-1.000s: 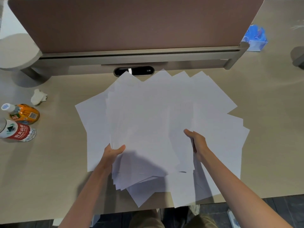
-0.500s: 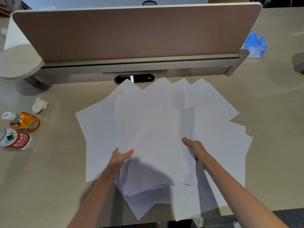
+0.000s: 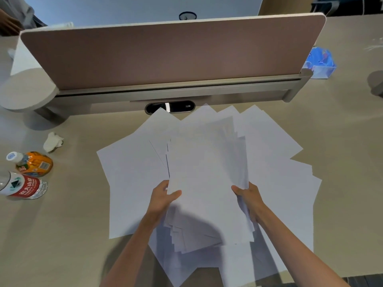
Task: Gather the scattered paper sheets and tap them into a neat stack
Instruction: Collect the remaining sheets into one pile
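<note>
**Head view.** A pale beige bench fills most of the frame. A dusty-pink partition panel stands across its upper part on a grey rail, and an oval cable slot sits just below the rail at centre. A strip of dark floor shows at the lower right corner.

At the left edge are an orange bottle and, below it, a clear water bottle with a red label, both capped, with caps toward the left edge. Whether they stand or lie I cannot tell. A crumpled tissue lies just above them. At the upper right, beside the end of the rail, a clear box holds something blue, too blurred to name.

White loose sheets lie fanned over the centre of the bench at many angles, one corner overlapping the cable slot and some hanging over the near edge. Above them, at centre, is a gathered bundle. Its long axis runs from bottom to top of the frame, far end toward the partition. Its lower edges are ragged and unaligned.

The left hand grips the bundle's left edge and the right hand its right edge. Each has its thumb on top, with the fingers hidden beneath the paper.
</note>
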A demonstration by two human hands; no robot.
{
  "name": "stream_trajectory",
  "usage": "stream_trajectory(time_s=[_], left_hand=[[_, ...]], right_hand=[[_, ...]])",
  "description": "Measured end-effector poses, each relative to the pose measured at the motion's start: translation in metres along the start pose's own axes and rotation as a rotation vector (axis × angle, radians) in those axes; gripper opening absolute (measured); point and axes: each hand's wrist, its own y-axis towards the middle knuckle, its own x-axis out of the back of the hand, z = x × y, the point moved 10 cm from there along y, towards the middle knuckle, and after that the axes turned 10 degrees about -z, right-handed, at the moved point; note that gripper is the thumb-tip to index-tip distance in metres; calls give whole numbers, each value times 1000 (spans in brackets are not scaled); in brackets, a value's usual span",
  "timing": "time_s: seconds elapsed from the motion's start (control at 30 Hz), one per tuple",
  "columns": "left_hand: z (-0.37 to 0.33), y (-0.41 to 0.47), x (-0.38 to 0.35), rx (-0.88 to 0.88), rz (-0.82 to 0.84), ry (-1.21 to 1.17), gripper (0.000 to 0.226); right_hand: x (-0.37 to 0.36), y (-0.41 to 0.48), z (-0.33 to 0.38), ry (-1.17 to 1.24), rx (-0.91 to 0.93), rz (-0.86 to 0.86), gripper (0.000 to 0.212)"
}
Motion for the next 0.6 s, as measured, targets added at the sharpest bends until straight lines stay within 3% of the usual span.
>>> stream_trajectory(time_s=[0.17,0.43,0.6], left_hand=[[14,12,60,52,-288,13,16],[25,1,144,68,-760,343,27],[39,-4,157,195,-799,471,59]], right_hand=[[6,2,1,-43,59,-77,23],[1,-4,11,-167,159,-62,23],[4,-8,14,-68,135,-90,27]])
